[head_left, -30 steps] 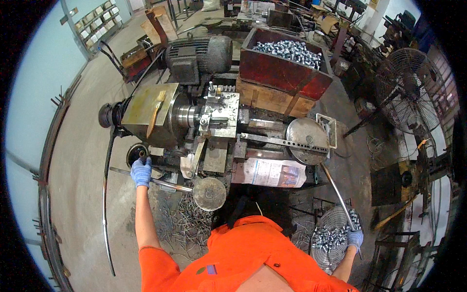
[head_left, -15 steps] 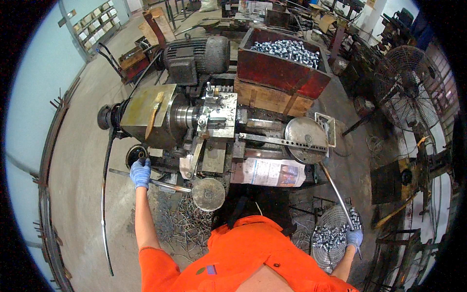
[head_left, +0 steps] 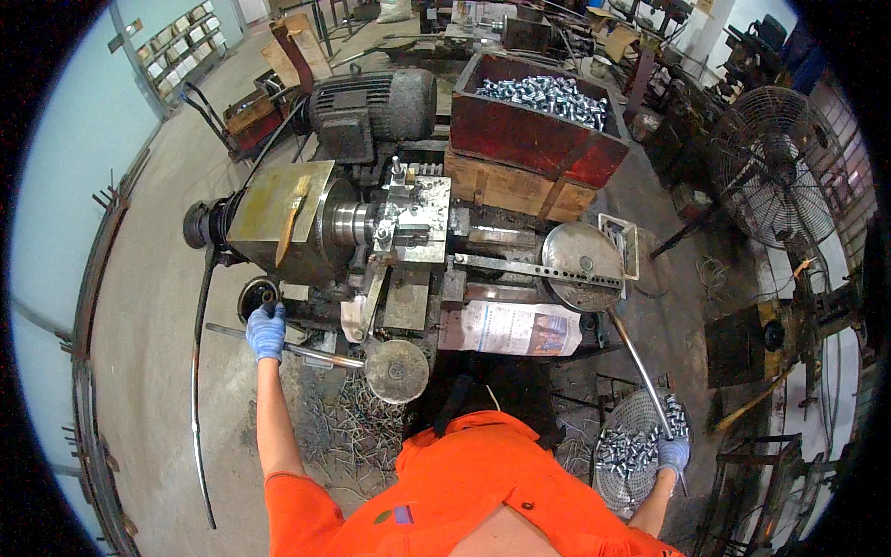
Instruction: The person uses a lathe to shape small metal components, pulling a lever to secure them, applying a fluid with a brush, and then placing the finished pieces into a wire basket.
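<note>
My left hand (head_left: 265, 332), in a blue-grey glove with dark fingertips, reaches to the near edge of a round black dish-like part (head_left: 257, 295) at the machine's left front. Its fingers are drawn together there; what they grip, if anything, is hidden. Far to the right, my gloved right hand (head_left: 673, 453) is closed round the lower end of a long metal lever (head_left: 640, 364). The lever slants up to the machine's right end, by a large metal disc (head_left: 583, 267). Beneath that hand is a perforated round basket (head_left: 613, 492) holding many small shiny metal fittings (head_left: 626, 452).
The lathe-like machine (head_left: 411, 218) spans the middle, a brush (head_left: 291, 226) lying on its left housing. A motor (head_left: 373, 107) and a red bin of fittings (head_left: 534, 139) stand behind. Metal shavings (head_left: 357, 432) litter the floor; a large fan (head_left: 780, 167) is at right.
Both hands stay almost where they were, the left at the black round part and the right on the lever. The whole view has shifted very slightly.
</note>
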